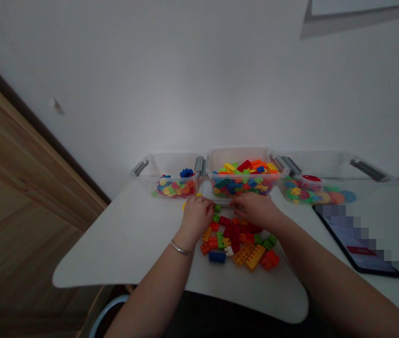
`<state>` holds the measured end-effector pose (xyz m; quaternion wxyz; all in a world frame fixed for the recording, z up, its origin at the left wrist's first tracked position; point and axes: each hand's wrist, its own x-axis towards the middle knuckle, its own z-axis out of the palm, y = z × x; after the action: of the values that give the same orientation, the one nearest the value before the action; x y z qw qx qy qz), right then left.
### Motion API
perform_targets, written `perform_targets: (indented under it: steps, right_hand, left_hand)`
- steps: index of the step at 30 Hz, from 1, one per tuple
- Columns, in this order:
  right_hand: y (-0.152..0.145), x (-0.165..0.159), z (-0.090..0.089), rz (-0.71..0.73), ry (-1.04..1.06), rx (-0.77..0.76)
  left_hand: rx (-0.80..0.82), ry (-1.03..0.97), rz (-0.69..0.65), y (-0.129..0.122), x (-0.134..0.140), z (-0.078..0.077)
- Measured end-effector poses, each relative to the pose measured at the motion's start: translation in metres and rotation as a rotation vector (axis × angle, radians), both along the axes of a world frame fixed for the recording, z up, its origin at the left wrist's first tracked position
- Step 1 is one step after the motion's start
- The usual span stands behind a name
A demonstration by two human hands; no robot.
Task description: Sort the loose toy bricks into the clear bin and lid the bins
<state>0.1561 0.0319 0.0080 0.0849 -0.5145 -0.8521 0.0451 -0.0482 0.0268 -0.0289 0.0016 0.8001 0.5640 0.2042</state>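
Note:
My left hand (198, 217), with a silver bangle at the wrist, is closed with its fingers curled at the far left of a pile of toy building bricks. A small green brick (217, 208) shows right beside its fingertips; I cannot make out what is inside the grip. Over the far right of the pile reaches my right hand (255, 210), its bent fingers apart from the thumb and nothing visible between them. The pile holds red bricks (233, 233), a yellow-orange brick (254, 257), a blue brick (217, 257), a white brick (229, 251) and green ones.
Behind the hands stand three clear plastic bins: a left bin (174, 162), a middle bin (238, 154) heaped with bricks, and a right bin (329, 164) with colourful pieces. A tablet (356, 249) lies on the white table (125, 244) at the right. A wall rises behind.

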Motion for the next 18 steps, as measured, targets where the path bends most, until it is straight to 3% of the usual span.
perform_targets:
  steps: [6, 13, 18]
  right_hand:
    - [0.0013, 0.0006, -0.0022, -0.007, -0.006, -0.017]
    - [0.0025, -0.0007, -0.0059, 0.019, -0.023, -0.024]
    - [0.0012, -0.0039, -0.0087, 0.025, -0.041, 0.013]
  left_hand:
    - [0.021, -0.040, -0.040, -0.0014, 0.0001, -0.0028]
    - [-0.031, -0.075, -0.278, -0.0024, 0.0012, -0.0072]
    - [0.000, -0.102, -0.211, -0.0024, 0.0017, -0.0038]
